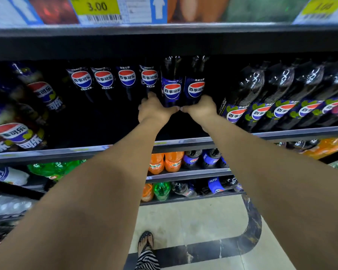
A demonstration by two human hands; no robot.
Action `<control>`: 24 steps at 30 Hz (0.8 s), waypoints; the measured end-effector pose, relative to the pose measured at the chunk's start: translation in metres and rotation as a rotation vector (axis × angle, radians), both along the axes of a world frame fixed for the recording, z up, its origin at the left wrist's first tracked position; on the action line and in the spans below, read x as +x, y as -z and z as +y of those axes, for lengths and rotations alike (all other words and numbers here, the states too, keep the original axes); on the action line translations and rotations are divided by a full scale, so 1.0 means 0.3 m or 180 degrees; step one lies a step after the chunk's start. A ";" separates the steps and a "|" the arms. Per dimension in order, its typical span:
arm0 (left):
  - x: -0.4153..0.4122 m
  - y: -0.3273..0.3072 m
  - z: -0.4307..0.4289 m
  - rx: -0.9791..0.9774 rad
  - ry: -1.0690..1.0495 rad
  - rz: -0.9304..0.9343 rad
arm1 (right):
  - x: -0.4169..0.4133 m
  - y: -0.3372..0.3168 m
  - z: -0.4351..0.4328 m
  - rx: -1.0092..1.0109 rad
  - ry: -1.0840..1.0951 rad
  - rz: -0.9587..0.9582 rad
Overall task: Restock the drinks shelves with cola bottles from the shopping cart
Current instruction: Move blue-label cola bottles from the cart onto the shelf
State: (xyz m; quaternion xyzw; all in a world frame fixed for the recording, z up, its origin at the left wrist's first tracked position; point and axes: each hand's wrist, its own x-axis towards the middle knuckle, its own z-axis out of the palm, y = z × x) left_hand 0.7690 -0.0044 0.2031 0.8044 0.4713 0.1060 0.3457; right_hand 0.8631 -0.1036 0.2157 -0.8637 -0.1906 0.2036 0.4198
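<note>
On the middle shelf (281, 133), far left: large cola bottles (18, 117) leaning, labels blurred. Next along, four small bottles (103, 80) stand upright in a row at the back.

Just right of that row, the left hand (154, 112) grips the lower part of one upright cola bottle (172, 84). Its fingers curl behind the bottle, tips hidden.

The right hand (201, 110) clamps a second cola bottle (195, 84) the same way. The two bottles touch side by side. Thumbs almost meet beneath the pair.

Both held bottles are inside the shelf bay. Whether their bases rest on the shelf cannot be told.

Further right, a line of big dark bottles (281, 98) tilts. Orange bottles (164, 162) sit on a lower shelf.
</note>
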 end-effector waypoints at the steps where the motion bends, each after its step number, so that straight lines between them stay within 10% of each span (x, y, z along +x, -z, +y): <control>1: -0.025 0.000 -0.012 0.0047 0.0053 0.0222 | -0.023 0.001 -0.019 -0.0154 -0.0050 -0.0018; 9: -0.345 -0.028 -0.174 0.1674 0.0633 0.1153 | -0.278 -0.003 -0.149 -0.1124 -0.1095 -0.1413; 24: -1.203 0.115 -0.329 0.1151 0.0064 0.2145 | -0.983 0.137 -0.226 -0.1472 -0.2532 -0.1930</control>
